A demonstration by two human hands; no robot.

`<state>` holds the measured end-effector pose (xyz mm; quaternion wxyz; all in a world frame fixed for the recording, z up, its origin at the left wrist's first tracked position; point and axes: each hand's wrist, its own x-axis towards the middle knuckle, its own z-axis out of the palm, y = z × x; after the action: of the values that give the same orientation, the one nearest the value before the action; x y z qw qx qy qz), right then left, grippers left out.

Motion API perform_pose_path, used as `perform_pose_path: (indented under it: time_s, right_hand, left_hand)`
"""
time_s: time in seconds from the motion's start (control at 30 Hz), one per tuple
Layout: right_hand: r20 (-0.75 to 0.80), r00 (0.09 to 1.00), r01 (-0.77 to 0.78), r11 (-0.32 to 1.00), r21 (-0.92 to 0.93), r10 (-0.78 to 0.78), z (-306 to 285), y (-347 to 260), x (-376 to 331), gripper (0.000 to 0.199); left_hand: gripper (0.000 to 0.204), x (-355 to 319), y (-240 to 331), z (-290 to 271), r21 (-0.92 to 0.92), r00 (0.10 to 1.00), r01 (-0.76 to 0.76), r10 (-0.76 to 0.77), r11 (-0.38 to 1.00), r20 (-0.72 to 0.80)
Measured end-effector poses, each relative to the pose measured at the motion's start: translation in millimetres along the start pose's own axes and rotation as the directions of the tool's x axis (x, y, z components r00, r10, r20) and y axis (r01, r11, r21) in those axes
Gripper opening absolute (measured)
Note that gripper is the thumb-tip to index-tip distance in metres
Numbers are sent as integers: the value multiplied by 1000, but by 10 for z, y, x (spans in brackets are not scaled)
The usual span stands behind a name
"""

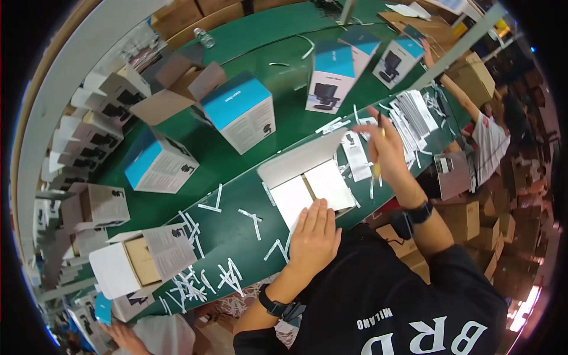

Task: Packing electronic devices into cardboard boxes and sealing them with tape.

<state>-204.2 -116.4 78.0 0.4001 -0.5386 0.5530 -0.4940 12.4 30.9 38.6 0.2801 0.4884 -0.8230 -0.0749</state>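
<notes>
I see the left hand nearest, fingers straight and together, laid on the near edge of the open white cardboard box, which sits on the green desk. Right hand is raised just right of the box, fingers curled around a slim yellow-and-black tool. Farther: stacked white paper leaflets, upright blue-topped white carton, clear plastic bottle.
</notes>
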Motion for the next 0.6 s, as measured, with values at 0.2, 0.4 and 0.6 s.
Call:
perform_pose_path:
  time_s: [0.2, 0.4, 0.6]
  right_hand:
    - [574, 818, -259, 916, 307, 39, -237, -367, -131, 52]
    - [616, 750, 493, 825, -277, -241, -216, -621, -698, 29]
    - [568, 808, 471, 751, -462, -157, -341, -706, -807, 29]
  left_hand:
    - [44, 93, -130, -116, -687, 918, 350, -377, 636, 119]
    - [48, 1, -207, -129, -932, 835, 352, -479, 90, 269]
    - [43, 32, -163, -189, -924, 823, 377, -432, -67, 368]
